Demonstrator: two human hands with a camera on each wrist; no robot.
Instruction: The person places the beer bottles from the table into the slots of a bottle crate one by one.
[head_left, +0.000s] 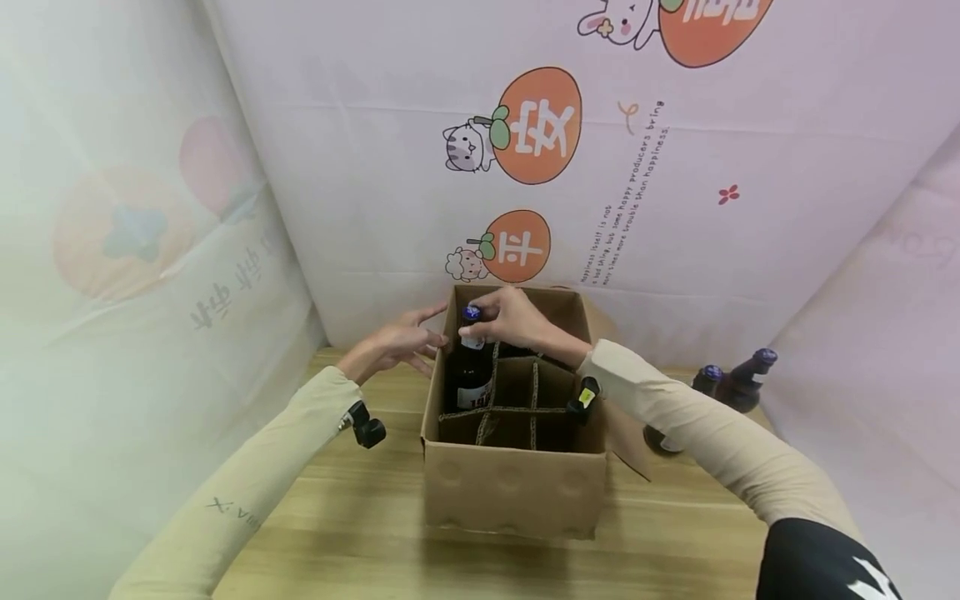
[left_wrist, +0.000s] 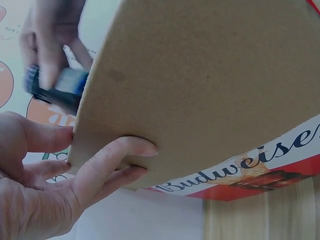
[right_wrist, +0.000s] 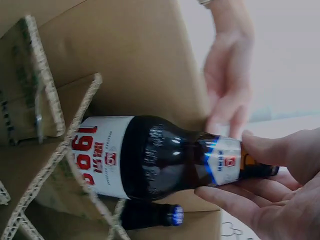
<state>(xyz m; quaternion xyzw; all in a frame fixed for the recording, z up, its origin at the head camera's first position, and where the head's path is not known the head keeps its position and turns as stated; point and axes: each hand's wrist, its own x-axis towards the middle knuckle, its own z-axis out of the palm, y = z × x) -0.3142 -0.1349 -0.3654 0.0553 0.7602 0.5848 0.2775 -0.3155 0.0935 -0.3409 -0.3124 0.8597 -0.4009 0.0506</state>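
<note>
A dark beer bottle point(right_wrist: 155, 155) with a white label reading 1998 stands in a left cell of the cardboard box point(head_left: 513, 487). My right hand point(head_left: 513, 321) holds it by the neck, thumb on one side and fingers on the other, just under the blue cap point(head_left: 471, 313). At the left wall of the box, my left hand point(left_wrist: 55, 180) grips the rim. Two of its fingers lie against the outer face, while other fingertips meet the edge. Beside the held bottle, a second blue-capped bottle point(right_wrist: 150, 215) shows inside the box in the right wrist view.
Cardboard dividers point(head_left: 517, 410) split the box into several cells. A flap point(head_left: 628, 442) sticks out on its right. More dark bottles point(head_left: 742, 382) stand on the wooden table point(head_left: 337, 517) to the right, partly behind my right sleeve. A printed cloth point(head_left: 375, 167) hangs behind.
</note>
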